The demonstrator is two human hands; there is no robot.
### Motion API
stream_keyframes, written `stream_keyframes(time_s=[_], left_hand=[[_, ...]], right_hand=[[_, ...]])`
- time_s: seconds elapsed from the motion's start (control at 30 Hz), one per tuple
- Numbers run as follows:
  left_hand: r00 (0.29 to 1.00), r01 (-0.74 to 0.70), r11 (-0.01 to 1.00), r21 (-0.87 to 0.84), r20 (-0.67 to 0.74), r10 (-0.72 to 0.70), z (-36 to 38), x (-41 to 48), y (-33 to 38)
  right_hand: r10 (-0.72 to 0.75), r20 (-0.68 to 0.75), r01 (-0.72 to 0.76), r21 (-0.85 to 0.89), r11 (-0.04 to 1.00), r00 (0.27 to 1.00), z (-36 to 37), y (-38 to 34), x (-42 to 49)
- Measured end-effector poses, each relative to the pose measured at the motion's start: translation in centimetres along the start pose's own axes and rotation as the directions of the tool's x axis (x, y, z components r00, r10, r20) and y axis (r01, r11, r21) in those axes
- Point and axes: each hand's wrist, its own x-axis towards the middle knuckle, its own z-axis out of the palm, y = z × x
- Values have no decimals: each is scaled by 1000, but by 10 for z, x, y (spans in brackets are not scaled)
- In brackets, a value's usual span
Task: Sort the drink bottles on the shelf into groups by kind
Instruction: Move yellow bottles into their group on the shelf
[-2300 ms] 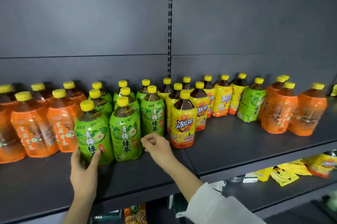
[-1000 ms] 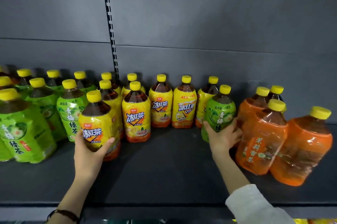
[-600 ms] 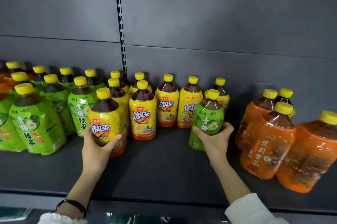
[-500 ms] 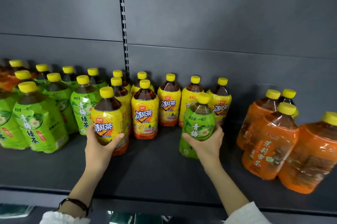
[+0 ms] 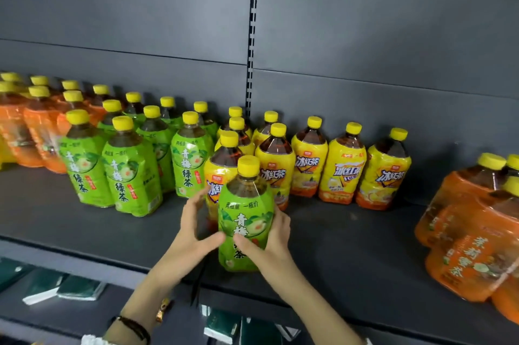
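Note:
My right hand [image 5: 271, 240] grips a green-label tea bottle [image 5: 247, 212] with a yellow cap, upright near the shelf's front edge at the centre. My left hand [image 5: 191, 229] is beside it with fingers spread; its thumb touches the green bottle and its fingers reach up along the front yellow-label iced tea bottle [image 5: 217, 173] just behind. Other green bottles [image 5: 126, 176] stand grouped to the left, and the yellow bottles [image 5: 342, 167] stand in a row to the right.
Orange-label bottles stand at the far left [image 5: 28, 134] and in a cluster at the far right [image 5: 471, 232]. The dark shelf board [image 5: 351, 246] is bare between the yellow row and the right orange cluster. Dark green packs [image 5: 75, 288] lie on the shelf below.
My right hand has carried the green bottle leftward and forward, from beside the orange cluster to in front of the yellow bottles. My left hand has loosened from the front yellow bottle.

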Motion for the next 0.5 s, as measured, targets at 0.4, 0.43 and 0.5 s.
stream_keyframes(time_s=[0.4, 0.43, 0.5], left_hand=[[995, 88, 996, -20, -36, -89, -85, -18, -9], [995, 91, 996, -23, -41, -91, -89, -17, -10], [995, 89, 996, -26, -43, -90, -97, -16, -12]], right_hand=[[-78, 194, 69, 54, 996, 978, 74, -25, 17], [-91, 172, 82, 57, 995, 981, 76, -25, 19], [-109, 118, 102, 66, 993, 987, 80, -24, 24]])
